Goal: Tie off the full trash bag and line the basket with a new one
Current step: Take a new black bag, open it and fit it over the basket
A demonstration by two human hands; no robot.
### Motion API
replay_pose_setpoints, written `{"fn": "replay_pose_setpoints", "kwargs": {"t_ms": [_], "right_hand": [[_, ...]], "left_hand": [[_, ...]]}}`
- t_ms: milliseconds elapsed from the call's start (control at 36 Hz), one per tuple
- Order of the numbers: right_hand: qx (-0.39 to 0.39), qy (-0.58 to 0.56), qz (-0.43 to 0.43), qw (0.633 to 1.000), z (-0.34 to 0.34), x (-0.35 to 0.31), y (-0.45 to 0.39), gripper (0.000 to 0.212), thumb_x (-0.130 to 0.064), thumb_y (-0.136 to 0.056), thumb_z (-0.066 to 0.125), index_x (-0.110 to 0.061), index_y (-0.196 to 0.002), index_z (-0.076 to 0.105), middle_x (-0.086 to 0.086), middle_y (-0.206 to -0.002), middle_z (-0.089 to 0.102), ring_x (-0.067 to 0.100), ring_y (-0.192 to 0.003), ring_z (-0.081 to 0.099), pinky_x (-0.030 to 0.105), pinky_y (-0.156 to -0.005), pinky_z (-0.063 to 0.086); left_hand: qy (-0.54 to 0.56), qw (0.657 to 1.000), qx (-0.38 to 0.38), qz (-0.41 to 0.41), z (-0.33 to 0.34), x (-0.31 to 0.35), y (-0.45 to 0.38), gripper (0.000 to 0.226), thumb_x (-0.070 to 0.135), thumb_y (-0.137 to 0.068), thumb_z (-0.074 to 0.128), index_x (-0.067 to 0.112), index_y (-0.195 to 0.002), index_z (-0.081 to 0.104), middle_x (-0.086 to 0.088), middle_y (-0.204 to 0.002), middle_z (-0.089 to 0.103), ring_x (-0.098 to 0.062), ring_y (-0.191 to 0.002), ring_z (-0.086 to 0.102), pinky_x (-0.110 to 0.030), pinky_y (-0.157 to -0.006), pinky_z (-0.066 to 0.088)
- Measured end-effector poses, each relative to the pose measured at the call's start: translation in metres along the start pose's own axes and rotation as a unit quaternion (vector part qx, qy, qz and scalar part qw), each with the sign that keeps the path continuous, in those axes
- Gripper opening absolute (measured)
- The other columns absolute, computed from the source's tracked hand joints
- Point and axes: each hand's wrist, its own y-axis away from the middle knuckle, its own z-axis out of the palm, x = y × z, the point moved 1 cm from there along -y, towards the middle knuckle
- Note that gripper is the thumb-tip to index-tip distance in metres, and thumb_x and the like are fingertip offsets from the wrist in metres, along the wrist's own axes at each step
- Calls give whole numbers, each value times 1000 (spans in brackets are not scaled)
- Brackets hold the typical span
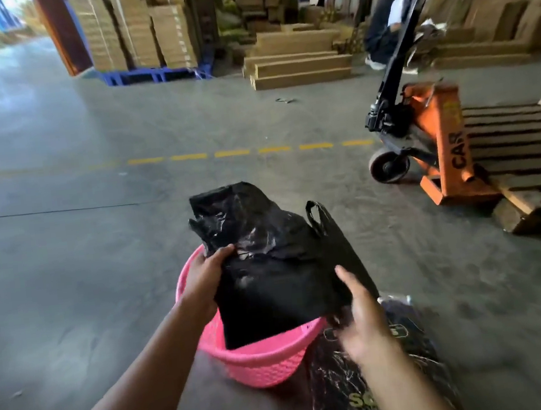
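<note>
A pink plastic basket (263, 360) stands on the concrete floor in front of me. A black plastic bag (270, 272) with loop handles hangs over and partly inside it. My left hand (208, 276) grips the bag's left edge above the basket's rim. At the bag's lower right corner my right hand (359, 316) pinches the plastic. Behind the held bag, on the floor just past the basket, sits a crumpled black bag (229, 209); whether it is tied I cannot tell. A flat pack of black bags (344, 395) with pale lettering lies right of the basket, under my right forearm.
An orange pallet jack (437, 145) stands at the right with a wooden pallet (528, 168) on its forks. A dashed yellow line (249, 151) crosses the floor. Stacked cardboard (141, 27) on blue pallets and flat boxes (300, 63) fill the back. A person (386, 23) crouches at the far right.
</note>
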Motion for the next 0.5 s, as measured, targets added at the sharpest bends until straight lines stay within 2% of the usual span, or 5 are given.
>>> {"fn": "replay_pose_setpoints", "kwargs": {"t_ms": [111,222,306,417,500], "right_hand": [[172,141,-82,971,-60,13,-96,125,-77,-20,85,-18,-126,55,16,-126,66,39,-107,69,47,-75,61],[142,316,-160,924,-27,-31,-68,93,-67,-64,80,-17,-139,55,12,-140,59,33,-124,59,45,-104,48],[69,458,-196,864,-2,-51,-71,73,-67,-69,77,-21,-125,69,5,-125,71,25,-117,65,36,-95,50],[17,639,-247,728,23,-62,-70,47,-42,-71,87,-20,-111,78,5,-110,78,25,-105,71,29,-81,49],[33,688,-280,669,31,-66,-65,36,-25,-84,74,-19,-120,74,12,-117,75,33,-108,69,31,-83,52]], "left_hand": [[-132,989,72,9,-35,8,-12,25,22,-85,76,15,-108,73,-13,-104,80,-30,-95,77,-48,-94,61],[-232,971,50,-15,-47,17,-17,17,22,-88,74,16,-103,71,-11,-103,78,-29,-92,76,-42,-91,62],[-281,959,31,-22,-51,21,-23,20,33,-83,79,20,-95,70,-9,-103,78,-27,-91,76,-39,-90,62],[-284,958,22,-32,-66,25,-36,85,71,-48,89,15,-109,73,-7,-101,81,-26,-89,79,-41,-85,64],[-253,966,2,-59,-73,32,-31,67,58,-65,83,10,-111,76,-6,-92,80,-22,-83,76,-31,-72,59]]}}
